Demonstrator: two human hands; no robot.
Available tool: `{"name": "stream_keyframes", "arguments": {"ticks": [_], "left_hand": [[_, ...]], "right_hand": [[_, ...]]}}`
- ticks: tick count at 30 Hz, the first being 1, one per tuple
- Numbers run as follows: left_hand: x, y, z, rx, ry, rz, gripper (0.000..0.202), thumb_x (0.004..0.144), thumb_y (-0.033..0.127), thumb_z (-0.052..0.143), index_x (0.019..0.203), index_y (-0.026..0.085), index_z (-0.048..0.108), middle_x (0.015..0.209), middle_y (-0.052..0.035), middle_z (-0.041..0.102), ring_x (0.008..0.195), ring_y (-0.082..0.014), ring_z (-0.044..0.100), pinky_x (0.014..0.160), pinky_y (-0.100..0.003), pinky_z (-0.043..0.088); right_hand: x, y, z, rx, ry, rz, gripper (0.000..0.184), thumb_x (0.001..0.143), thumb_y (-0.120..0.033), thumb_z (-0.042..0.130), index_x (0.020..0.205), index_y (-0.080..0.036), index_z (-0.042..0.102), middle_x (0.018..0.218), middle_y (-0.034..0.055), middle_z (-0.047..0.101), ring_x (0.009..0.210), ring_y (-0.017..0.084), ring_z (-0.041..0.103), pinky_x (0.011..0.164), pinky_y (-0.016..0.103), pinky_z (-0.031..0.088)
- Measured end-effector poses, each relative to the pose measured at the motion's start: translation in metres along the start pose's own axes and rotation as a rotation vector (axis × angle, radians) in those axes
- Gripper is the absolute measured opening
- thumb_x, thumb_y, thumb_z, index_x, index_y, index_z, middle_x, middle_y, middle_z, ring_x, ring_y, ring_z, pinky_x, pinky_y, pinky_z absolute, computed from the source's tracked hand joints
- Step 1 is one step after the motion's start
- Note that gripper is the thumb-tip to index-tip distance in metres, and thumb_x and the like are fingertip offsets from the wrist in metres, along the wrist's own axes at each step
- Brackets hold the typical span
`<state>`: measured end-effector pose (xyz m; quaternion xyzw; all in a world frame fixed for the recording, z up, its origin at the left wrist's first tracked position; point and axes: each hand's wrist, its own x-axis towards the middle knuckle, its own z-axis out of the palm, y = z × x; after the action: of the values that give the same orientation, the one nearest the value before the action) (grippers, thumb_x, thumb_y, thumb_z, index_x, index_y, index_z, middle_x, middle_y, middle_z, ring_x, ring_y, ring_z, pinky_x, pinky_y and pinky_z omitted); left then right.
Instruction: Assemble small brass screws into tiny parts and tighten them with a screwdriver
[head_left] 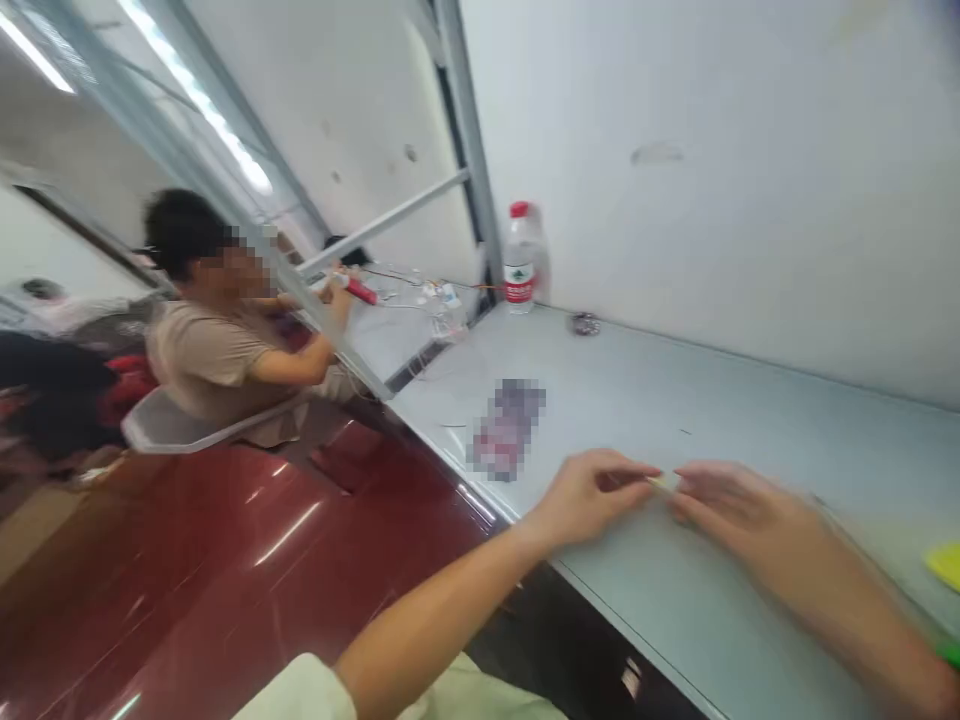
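Over the pale table point(645, 400), my left hand point(581, 500) is closed in a pinch, thumb and forefinger on one end of a small, thin, pale strip point(660, 484). My right hand point(739, 510) meets it from the other side, fingertips closed on the opposite end. The strip is tiny and smeared by motion, so its kind does not show. To the left of my left hand lies a flat, pixelated rectangular object point(508, 430). A short dark sliver point(685, 432) rests on the table beyond my hands.
A red-capped water bottle point(519, 260) stands by the wall, with a small dark coil-like item point(583, 323) near it. Grey metal posts point(472, 130) rise at the table's left end. Beyond, a seated person point(217, 330) handles a red tool point(361, 290). Something yellow point(945, 565) shows far right.
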<state>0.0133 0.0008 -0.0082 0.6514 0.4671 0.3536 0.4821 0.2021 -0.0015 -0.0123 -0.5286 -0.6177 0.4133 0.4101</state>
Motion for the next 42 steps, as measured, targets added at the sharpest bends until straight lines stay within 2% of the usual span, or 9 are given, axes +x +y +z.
{"name": "stream_keyframes", "arguments": {"ticks": [1, 3, 6, 11, 14, 19, 33, 37, 42], "left_hand": [[0.003, -0.003, 0.003, -0.049, -0.032, -0.007, 0.021, 0.093, 0.029, 0.065, 0.108, 0.022, 0.078, 0.096, -0.0077, 0.074, 0.088, -0.0196, 0.068, 0.078, -0.031, 0.055], [0.011, -0.01, 0.003, -0.076, -0.045, -0.025, 0.024, 0.091, 0.033, 0.068, 0.107, 0.019, 0.079, 0.097, -0.0079, 0.074, 0.086, -0.0192, 0.066, 0.078, -0.032, 0.053], [0.015, -0.014, 0.001, -0.114, -0.056, -0.035, 0.026, 0.089, 0.037, 0.07, 0.106, 0.019, 0.079, 0.1, -0.007, 0.074, 0.09, -0.0182, 0.066, 0.081, -0.029, 0.052], [0.007, -0.008, -0.001, -0.146, -0.015, -0.137, 0.029, 0.087, 0.043, 0.074, 0.105, 0.021, 0.079, 0.099, -0.0063, 0.076, 0.09, -0.019, 0.068, 0.083, -0.031, 0.053], [0.006, -0.006, -0.002, -0.175, -0.016, -0.162, 0.032, 0.084, 0.045, 0.076, 0.105, 0.021, 0.08, 0.1, -0.0068, 0.078, 0.09, -0.0201, 0.069, 0.082, -0.032, 0.055], [0.008, -0.006, -0.004, -0.213, -0.032, -0.137, 0.029, 0.084, 0.042, 0.077, 0.104, 0.021, 0.08, 0.099, -0.0067, 0.079, 0.088, -0.0195, 0.071, 0.08, -0.031, 0.057], [0.006, -0.005, -0.005, -0.173, -0.075, -0.119, 0.026, 0.087, 0.041, 0.076, 0.105, 0.023, 0.08, 0.101, -0.0057, 0.08, 0.09, -0.0205, 0.073, 0.08, -0.03, 0.058], [0.006, -0.003, -0.002, -0.128, -0.076, -0.119, 0.026, 0.088, 0.042, 0.074, 0.105, 0.023, 0.08, 0.103, -0.0051, 0.079, 0.094, -0.0212, 0.072, 0.085, -0.032, 0.057], [0.009, 0.0, 0.0, -0.028, -0.118, -0.142, 0.027, 0.09, 0.041, 0.071, 0.108, 0.023, 0.079, 0.106, -0.0057, 0.079, 0.098, -0.0228, 0.072, 0.091, -0.034, 0.054]], "right_hand": [[-0.005, 0.002, -0.009, -0.005, 0.01, 0.101, 0.025, 0.076, -0.051, 0.077, 0.09, -0.031, 0.072, 0.093, 0.0109, 0.076, 0.084, 0.026, 0.073, 0.071, 0.037, 0.06], [-0.008, 0.0, -0.02, 0.025, -0.021, 0.228, 0.033, 0.075, -0.051, 0.076, 0.092, -0.023, 0.071, 0.098, 0.0105, 0.076, 0.093, 0.029, 0.074, 0.08, 0.042, 0.06], [-0.005, -0.011, -0.024, 0.041, -0.06, 0.238, 0.03, 0.079, -0.048, 0.073, 0.088, -0.02, 0.073, 0.092, 0.0083, 0.076, 0.087, 0.025, 0.072, 0.08, 0.038, 0.058], [-0.009, -0.021, -0.018, 0.101, -0.04, 0.194, 0.021, 0.082, -0.041, 0.073, 0.088, -0.02, 0.072, 0.091, 0.0047, 0.076, 0.085, 0.021, 0.071, 0.081, 0.033, 0.057], [-0.011, -0.019, -0.012, 0.078, 0.034, 0.102, 0.017, 0.083, -0.038, 0.072, 0.087, -0.022, 0.072, 0.09, 0.0036, 0.075, 0.084, 0.02, 0.071, 0.082, 0.034, 0.057], [-0.013, -0.018, -0.007, -0.014, 0.091, -0.028, 0.009, 0.089, -0.027, 0.063, 0.088, -0.023, 0.072, 0.091, 0.0003, 0.075, 0.084, 0.017, 0.07, 0.082, 0.032, 0.056], [-0.016, -0.012, -0.001, -0.181, 0.1, -0.247, 0.011, 0.094, -0.018, 0.058, 0.087, -0.021, 0.065, 0.087, 0.0005, 0.071, 0.078, 0.014, 0.066, 0.073, 0.027, 0.052], [-0.016, -0.009, -0.001, -0.198, 0.079, -0.228, 0.011, 0.094, -0.017, 0.057, 0.087, -0.021, 0.064, 0.088, 0.0011, 0.07, 0.079, 0.014, 0.065, 0.073, 0.028, 0.051], [-0.013, -0.005, -0.004, -0.164, 0.036, -0.065, 0.009, 0.088, -0.018, 0.059, 0.088, -0.021, 0.067, 0.092, 0.0014, 0.072, 0.085, 0.016, 0.068, 0.078, 0.03, 0.053]]}}
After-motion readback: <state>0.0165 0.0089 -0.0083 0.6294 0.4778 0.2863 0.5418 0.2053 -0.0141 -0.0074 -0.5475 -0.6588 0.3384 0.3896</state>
